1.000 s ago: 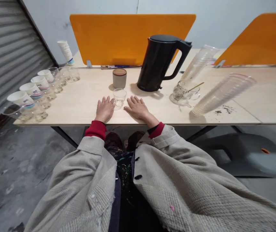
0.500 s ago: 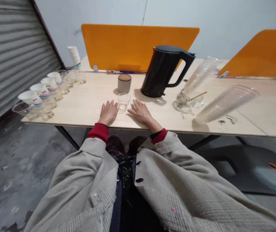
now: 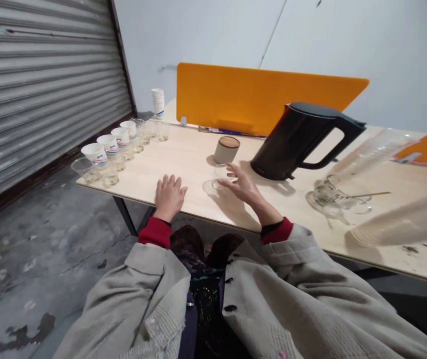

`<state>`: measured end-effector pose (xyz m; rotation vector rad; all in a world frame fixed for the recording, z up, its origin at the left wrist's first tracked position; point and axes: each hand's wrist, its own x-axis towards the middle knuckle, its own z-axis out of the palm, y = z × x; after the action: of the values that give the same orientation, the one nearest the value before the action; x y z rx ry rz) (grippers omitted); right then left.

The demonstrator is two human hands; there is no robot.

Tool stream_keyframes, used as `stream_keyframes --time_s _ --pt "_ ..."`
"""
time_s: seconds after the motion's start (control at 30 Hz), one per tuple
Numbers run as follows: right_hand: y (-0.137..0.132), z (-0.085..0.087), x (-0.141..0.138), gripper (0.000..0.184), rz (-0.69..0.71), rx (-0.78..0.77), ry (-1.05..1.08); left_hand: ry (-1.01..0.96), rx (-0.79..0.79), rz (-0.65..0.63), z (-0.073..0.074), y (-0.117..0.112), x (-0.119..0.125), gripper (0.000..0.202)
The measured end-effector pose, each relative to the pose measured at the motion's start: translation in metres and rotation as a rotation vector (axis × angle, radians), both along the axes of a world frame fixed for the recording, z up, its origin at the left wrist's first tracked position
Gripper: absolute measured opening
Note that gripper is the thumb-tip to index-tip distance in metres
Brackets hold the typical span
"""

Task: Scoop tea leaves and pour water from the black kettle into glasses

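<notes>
A small clear plastic cup (image 3: 218, 174) stands upright near the front of the table. My right hand (image 3: 242, 184) is raised at its right side, thumb and fingers apart around that edge; whether they touch it I cannot tell. My left hand (image 3: 169, 196) lies palm down on the tabletop, fingers spread, left of the cup and holding nothing. Just behind the cup sits a grey canister (image 3: 226, 151) with a wooden lid. A black electric kettle (image 3: 291, 142) stands behind and to the right of my right hand.
White paper cups (image 3: 96, 153) and clear cups (image 3: 110, 177) holding a little pale liquid line the table's left end. At right are a glass vessel (image 3: 327, 194) with a thin stick and stacked clear cups (image 3: 403, 214). An orange divider (image 3: 258, 97) runs along the back.
My right hand has lifted off the tabletop and come to the clear cup's side. My left hand stays flat on the table. The view has swung left, so things appear farther right.
</notes>
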<state>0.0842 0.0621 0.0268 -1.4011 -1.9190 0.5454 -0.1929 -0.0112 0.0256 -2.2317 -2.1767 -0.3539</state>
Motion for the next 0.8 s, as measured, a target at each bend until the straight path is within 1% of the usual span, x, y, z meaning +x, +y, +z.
stream_keyframes --time_s 0.1,0.2,0.27,0.37,0.5,0.6,0.7,0.8 --pt "0.003 0.007 -0.006 0.094 0.012 0.008 0.035 -0.028 0.013 -0.002 -0.003 -0.001 0.004 0.063" --pt "0.019 0.023 -0.022 0.096 0.016 0.047 0.053 -0.055 0.036 -0.002 -0.005 -0.002 0.005 0.062" --pt "0.038 0.034 -0.042 0.099 0.045 0.057 0.072 -0.069 0.046 -0.003 -0.005 -0.003 0.005 0.061" --pt "0.079 0.042 -0.085 0.103 0.108 -0.013 0.149 -0.108 0.053 -0.016 -0.006 -0.005 0.005 0.06" --pt "0.132 0.036 -0.149 0.102 0.131 -0.127 0.207 -0.153 0.06 -0.029 -0.009 -0.006 0.006 0.061" --pt "0.165 0.03 -0.188 0.102 0.121 -0.17 0.223 -0.183 0.048 -0.034 -0.01 -0.005 0.005 0.06" --pt "0.191 0.024 -0.218 0.099 0.099 -0.128 0.178 -0.225 0.04 -0.036 -0.012 -0.005 0.005 0.058" --pt "0.21 0.02 -0.238 0.095 0.086 -0.069 0.092 -0.258 0.028 -0.041 -0.013 -0.005 0.004 0.057"
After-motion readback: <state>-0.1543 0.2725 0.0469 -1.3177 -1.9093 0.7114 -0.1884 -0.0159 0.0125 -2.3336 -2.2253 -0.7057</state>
